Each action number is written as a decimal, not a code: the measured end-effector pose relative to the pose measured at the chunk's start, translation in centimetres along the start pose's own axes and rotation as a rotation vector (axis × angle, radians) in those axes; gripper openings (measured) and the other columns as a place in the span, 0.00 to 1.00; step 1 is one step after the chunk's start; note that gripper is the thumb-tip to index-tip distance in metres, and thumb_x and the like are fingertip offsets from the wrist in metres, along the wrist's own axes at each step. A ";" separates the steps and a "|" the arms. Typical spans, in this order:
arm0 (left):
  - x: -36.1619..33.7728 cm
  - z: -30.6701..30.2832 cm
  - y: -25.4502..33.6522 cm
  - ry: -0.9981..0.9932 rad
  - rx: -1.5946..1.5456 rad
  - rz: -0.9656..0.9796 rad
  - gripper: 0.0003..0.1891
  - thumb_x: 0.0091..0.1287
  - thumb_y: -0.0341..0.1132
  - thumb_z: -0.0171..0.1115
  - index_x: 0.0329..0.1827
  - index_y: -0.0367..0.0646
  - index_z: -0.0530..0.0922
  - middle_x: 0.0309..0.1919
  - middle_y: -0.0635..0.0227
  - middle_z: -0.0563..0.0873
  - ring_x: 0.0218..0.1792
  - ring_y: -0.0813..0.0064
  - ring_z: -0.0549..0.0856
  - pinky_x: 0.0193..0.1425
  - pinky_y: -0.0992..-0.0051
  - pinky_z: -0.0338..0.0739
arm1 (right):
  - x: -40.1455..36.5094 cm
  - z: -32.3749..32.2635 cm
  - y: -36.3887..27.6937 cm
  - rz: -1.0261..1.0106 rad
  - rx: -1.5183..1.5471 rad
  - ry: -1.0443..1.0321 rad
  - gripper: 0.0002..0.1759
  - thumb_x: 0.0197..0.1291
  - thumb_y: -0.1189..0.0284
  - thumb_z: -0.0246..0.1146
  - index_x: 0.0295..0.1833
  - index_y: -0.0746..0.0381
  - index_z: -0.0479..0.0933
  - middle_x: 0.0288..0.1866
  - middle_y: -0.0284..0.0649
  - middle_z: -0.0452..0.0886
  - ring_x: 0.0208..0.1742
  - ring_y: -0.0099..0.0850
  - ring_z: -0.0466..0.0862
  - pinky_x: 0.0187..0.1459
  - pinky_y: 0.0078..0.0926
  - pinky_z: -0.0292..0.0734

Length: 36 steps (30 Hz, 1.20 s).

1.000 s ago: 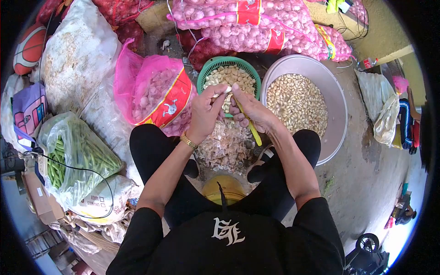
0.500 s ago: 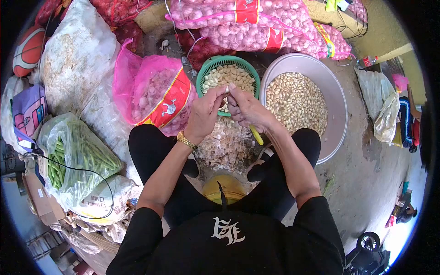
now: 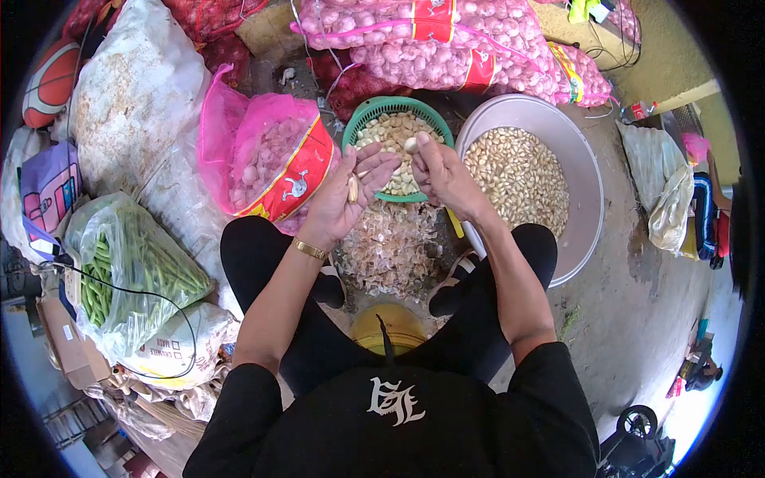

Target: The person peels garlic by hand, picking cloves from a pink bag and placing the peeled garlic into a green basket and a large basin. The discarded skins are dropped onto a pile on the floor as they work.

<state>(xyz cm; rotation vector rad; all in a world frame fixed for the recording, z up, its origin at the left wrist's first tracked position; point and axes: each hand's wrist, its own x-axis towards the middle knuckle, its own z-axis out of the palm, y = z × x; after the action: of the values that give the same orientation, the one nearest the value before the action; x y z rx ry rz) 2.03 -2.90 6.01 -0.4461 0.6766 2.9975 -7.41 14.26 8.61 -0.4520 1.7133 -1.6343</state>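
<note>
My left hand (image 3: 339,199) is palm up with its fingers loosely spread, and a few garlic cloves (image 3: 353,189) rest in it. Between thumb and fingertips, my right hand (image 3: 450,182) pinches a pale peeled clove (image 3: 411,145). A yellow handle (image 3: 455,224), apparently a knife's, sticks out below the right hand; its other end is hidden. Just beyond both hands stands a green basket (image 3: 349,137) of peeled cloves. Papery garlic skins (image 3: 386,251) lie heaped on the floor beneath them.
A large pale basin (image 3: 586,199) of unpeeled cloves stands to the right. An open pink mesh bag (image 3: 215,143) of garlic sits at left, near a plastic bag of green beans (image 3: 151,263). Full garlic sacks (image 3: 390,64) lie behind. A yellow container (image 3: 388,323) is between my legs.
My hands were together over the basket and have come apart. The left has turned palm up, showing cloves in it; the right has shifted right with a clove at its fingertips.
</note>
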 end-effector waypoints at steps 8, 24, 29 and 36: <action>0.9 -2.0 -1.1 0.126 -0.045 -0.035 0.19 0.74 0.30 0.51 0.63 0.26 0.64 0.55 0.45 0.78 0.61 0.57 0.78 0.63 0.74 0.80 | -0.5 0.1 -0.7 -0.039 -0.057 0.013 0.28 0.74 0.46 0.41 0.27 0.56 0.59 0.20 0.25 0.55 0.18 0.17 0.57 0.18 0.19 0.53; 0.8 2.2 -1.9 -0.092 0.993 0.276 0.12 0.73 0.38 0.57 0.53 0.41 0.76 0.23 0.81 0.71 0.20 0.92 0.67 0.22 0.88 0.59 | -0.9 -1.2 0.0 -0.008 -0.170 -0.145 0.31 0.75 0.47 0.39 0.34 0.62 0.70 0.20 0.28 0.63 0.21 0.20 0.64 0.22 0.21 0.62; 0.7 1.8 -2.4 -0.067 1.029 0.382 0.13 0.73 0.38 0.57 0.53 0.40 0.76 0.22 0.81 0.71 0.20 0.92 0.67 0.22 0.87 0.59 | -0.6 -1.6 -0.2 0.174 0.027 -0.163 0.34 0.72 0.41 0.37 0.32 0.60 0.67 0.22 0.28 0.63 0.23 0.21 0.63 0.24 0.23 0.62; 0.7 1.6 -2.3 -0.004 1.012 0.362 0.12 0.74 0.38 0.56 0.52 0.39 0.75 0.21 0.80 0.71 0.19 0.92 0.66 0.22 0.87 0.59 | 0.1 -1.2 1.0 0.275 -0.067 -0.091 0.37 0.69 0.36 0.38 0.33 0.61 0.69 0.23 0.29 0.64 0.25 0.22 0.65 0.27 0.23 0.61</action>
<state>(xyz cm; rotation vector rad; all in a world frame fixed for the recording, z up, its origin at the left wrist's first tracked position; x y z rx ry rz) 1.12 -0.13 6.23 -0.2502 2.2441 2.4115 -8.05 15.16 7.56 -0.3024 1.6836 -1.3441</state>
